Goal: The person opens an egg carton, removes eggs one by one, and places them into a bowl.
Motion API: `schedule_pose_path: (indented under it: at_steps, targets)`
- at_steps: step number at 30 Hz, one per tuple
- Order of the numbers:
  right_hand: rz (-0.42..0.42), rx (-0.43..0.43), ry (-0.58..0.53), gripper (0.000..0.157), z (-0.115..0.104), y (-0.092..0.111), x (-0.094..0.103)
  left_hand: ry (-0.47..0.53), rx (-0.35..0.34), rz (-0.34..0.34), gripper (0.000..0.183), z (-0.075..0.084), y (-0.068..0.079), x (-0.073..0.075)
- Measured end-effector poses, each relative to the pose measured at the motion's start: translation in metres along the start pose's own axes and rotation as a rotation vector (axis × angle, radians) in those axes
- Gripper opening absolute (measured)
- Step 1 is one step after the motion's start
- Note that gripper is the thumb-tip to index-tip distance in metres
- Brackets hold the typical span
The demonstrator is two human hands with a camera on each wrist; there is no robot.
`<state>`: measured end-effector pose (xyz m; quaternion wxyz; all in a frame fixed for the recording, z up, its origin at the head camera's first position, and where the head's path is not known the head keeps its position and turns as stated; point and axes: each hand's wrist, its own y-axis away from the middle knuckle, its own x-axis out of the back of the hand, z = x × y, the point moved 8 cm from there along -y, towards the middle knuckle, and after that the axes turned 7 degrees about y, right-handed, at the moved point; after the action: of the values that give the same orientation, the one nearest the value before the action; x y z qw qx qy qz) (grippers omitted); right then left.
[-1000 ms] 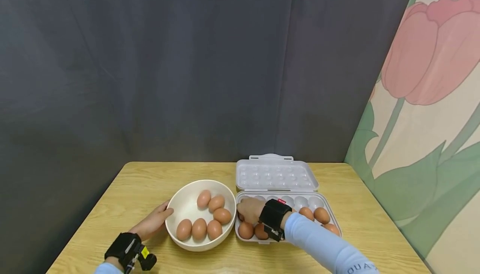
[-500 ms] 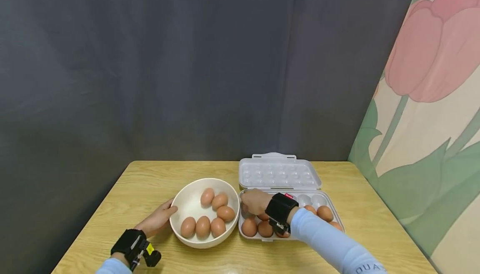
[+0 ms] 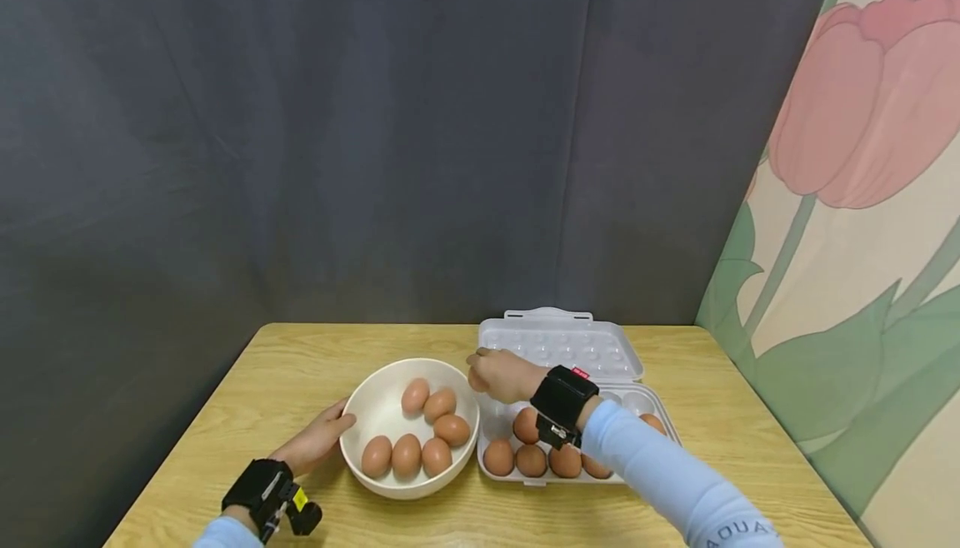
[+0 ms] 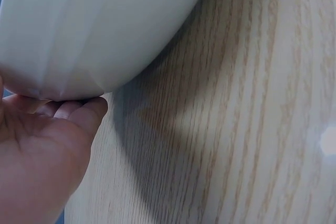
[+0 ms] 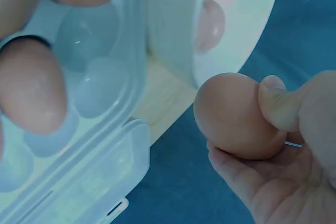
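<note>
My left hand [image 3: 313, 440] grips the left side of a cream bowl [image 3: 378, 416], thumb at the rim. In the left wrist view its fingers [image 4: 86, 113] lie against the bowl's pale outer wall [image 4: 105, 30]. Several brown eggs [image 3: 407, 455] rest inside. With thumb and fingers my right hand [image 3: 508, 376] pinches a brown egg [image 5: 233, 114], raised between the bowl's right rim and the egg box. Below it sits the open clear plastic egg box [image 3: 492, 421], holding several eggs [image 3: 531, 460]; some cups near its left back are bare. My right forearm hides part of the box.
The egg box's lid [image 3: 558, 348] lies folded back toward the table's far edge. Bowl and box stand side by side on a wooden table [image 3: 300, 365]. A dark curtain [image 3: 420, 156] hangs behind, and a tulip-painted wall [image 3: 847, 281] is at the right.
My right hand has risen out of the box's left end, now with an egg in its fingers, and moved up toward the bowl's rim. My left hand keeps its grip on the bowl.
</note>
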<state>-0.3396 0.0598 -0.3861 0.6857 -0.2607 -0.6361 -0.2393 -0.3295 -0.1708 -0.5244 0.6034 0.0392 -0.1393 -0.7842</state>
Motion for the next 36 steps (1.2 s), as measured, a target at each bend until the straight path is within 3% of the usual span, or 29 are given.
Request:
schedule_pose_path:
  at_steps: [7,12,16,22,24,36]
  targets:
    - [-0.008,0.025,-0.032,0.007,-0.016,-0.007,0.012,-0.017,-0.008,-0.014,0.053,0.003,-0.002,0.000]
    - [-0.051,0.034,-0.011,0.029,-0.028,-0.011,0.005,-0.012,0.005,-0.004,0.052,0.003,-0.001,0.000]
    - [-0.069,0.048,0.024,0.034,-0.036,-0.012,-0.004,-0.004,0.004,0.000,0.051,0.003,-0.001,-0.002]
    - [-0.111,0.056,0.010,0.007,-0.044,-0.010,-0.020,-0.014,0.013,-0.002,0.051,0.002,0.002,-0.003]
    - [-0.119,0.064,-0.008,0.010,-0.047,-0.009,-0.024,-0.018,0.018,-0.004,0.052,0.002,0.004,-0.003]
    - [-0.017,0.143,0.140,0.017,-0.056,-0.019,-0.033,-0.001,-0.006,-0.015,0.052,0.002,0.003,-0.002]
